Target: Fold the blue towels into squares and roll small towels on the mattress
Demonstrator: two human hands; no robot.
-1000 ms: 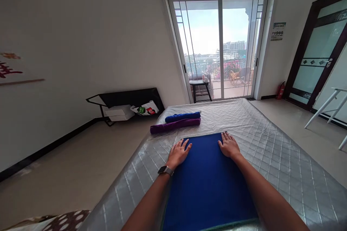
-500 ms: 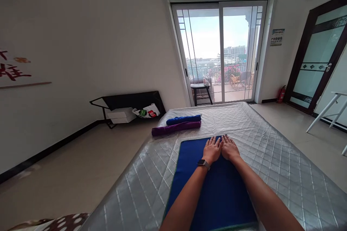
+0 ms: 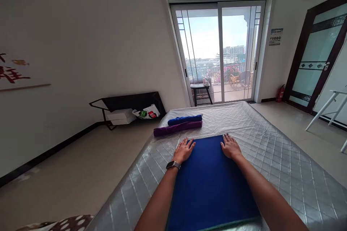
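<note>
A dark blue cloth point(image 3: 211, 184) with a green edge lies flat on the silver quilted mattress point(image 3: 273, 158). On its far left corner rests my left hand point(image 3: 184, 150), palm down with fingers spread, a watch point(image 3: 172, 165) on the wrist. My right hand point(image 3: 230, 146) lies flat at the far right corner, fingers stretched forward. Both hands press on the cloth and grasp nothing. Beyond them, to the left, a rolled purple cloth point(image 3: 177, 129) sits beside a rolled blue cloth point(image 3: 184, 119).
Left of the mattress stands a black rack point(image 3: 130, 101) with a white box point(image 3: 119, 116) and a printed bag point(image 3: 148, 112). A glass sliding door point(image 3: 200, 43) is behind. At right are a white stool point(image 3: 324, 110) and a fire extinguisher point(image 3: 280, 94). Spotted brown fabric point(image 3: 73, 222) shows lower left.
My left hand has slid left across the cloth, from beside my right hand to the far left corner. My right hand has hardly moved.
</note>
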